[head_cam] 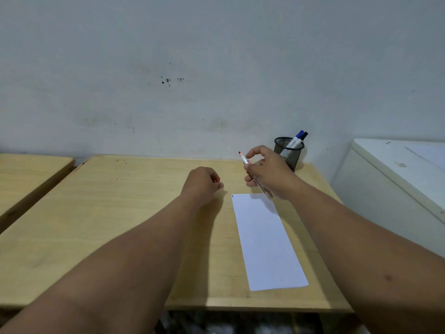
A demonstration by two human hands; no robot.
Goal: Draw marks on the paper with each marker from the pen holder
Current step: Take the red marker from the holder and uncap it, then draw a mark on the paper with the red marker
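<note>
While right fingers (250, 154) clamp a red marker (244, 159), left fingers (216, 180) curl together above the wooden desk (120, 201).

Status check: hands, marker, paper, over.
Right hand holds uncapped red marker. Left hand closed, probably on cap. Paper unobstructed; two markers left in holder.

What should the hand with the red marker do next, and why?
Probably lower the red marker tip to the paper and draw. The right hand holds it uncapped, tip in the air; the left hand seems to hold the cap. The paper shows just one tiny mark.
</note>
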